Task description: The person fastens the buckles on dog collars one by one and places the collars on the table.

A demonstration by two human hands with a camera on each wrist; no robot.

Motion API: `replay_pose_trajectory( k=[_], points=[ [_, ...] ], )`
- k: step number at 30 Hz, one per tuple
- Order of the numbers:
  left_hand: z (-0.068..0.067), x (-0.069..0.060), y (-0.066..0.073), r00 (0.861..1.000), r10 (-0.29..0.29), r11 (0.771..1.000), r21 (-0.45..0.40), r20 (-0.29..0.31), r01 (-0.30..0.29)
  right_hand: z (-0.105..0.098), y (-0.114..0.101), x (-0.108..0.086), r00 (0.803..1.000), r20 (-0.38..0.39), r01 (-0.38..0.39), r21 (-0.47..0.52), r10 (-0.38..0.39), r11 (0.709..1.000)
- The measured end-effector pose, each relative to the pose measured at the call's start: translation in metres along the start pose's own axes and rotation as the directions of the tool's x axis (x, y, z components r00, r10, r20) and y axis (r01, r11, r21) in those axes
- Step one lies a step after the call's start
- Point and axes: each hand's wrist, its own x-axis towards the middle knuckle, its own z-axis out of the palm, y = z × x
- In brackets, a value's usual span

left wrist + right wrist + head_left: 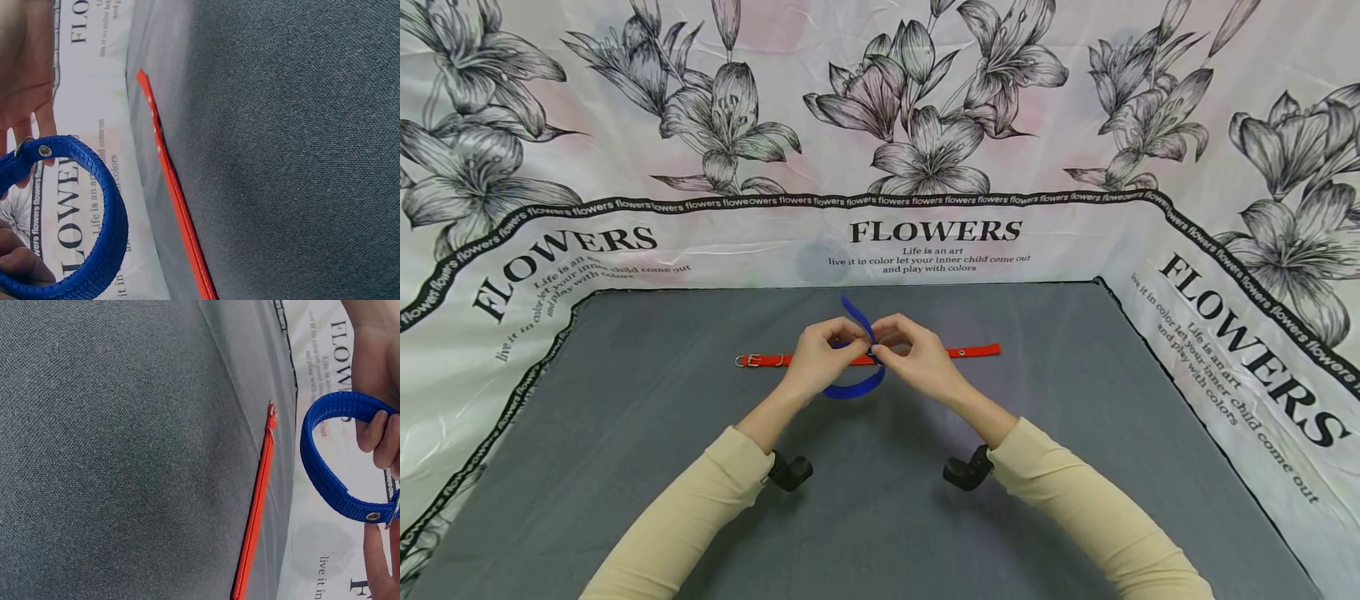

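A blue strap [853, 389] with metal eyelets is bent into a loop, its free end rising above the fingers in the head view. My left hand [820, 360] pinches the loop's left part; its curled fingers show at the lower left of the left wrist view. My right hand [921, 358] pinches the strap beside a metal ring, where both hands' fingertips nearly meet. In the left wrist view the blue loop [112, 212] shows an eyelet near the ring; the right wrist view shows the loop [322, 475] too. The fingertips partly hide the ring.
A red strap [977, 352] with a buckle at its left end lies straight across the grey cloth [880, 517], behind and under the hands. White flower-printed fabric [760, 242] borders the cloth at the back and both sides.
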Motion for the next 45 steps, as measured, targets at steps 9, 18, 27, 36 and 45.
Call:
replay_pose_trajectory(
  k=[9,18,27,36,45],
  points=[
    [-0.0003,0.0034,-0.0076,0.999,0.022,1.000,0.005,0.036,-0.023,-0.0005,-0.0034,0.0002,0.999,-0.033,0.027,-0.061,-0.029,0.998],
    [-0.0042,0.0036,-0.0072,0.989,0.089,0.991,0.089,0.115,-0.099,-0.0022,-0.0054,0.0009,0.998,-0.045,0.043,-0.069,-0.046,0.997],
    [-0.0048,0.0026,-0.0064,0.986,0.105,0.984,0.132,0.131,-0.123,-0.0037,-0.0055,-0.0010,0.998,-0.056,0.033,-0.089,-0.038,0.995],
    [-0.0055,0.0010,-0.0067,0.988,0.138,0.986,0.088,0.072,-0.144,-0.0058,-0.0050,-0.0007,0.998,-0.062,0.022,-0.105,-0.029,0.994],
    [-0.0073,0.0029,-0.0055,0.995,0.068,0.997,-0.031,0.074,-0.066,-0.0081,-0.0047,0.0026,1.000,-0.021,-0.002,-0.118,0.000,0.993]
  ],
)
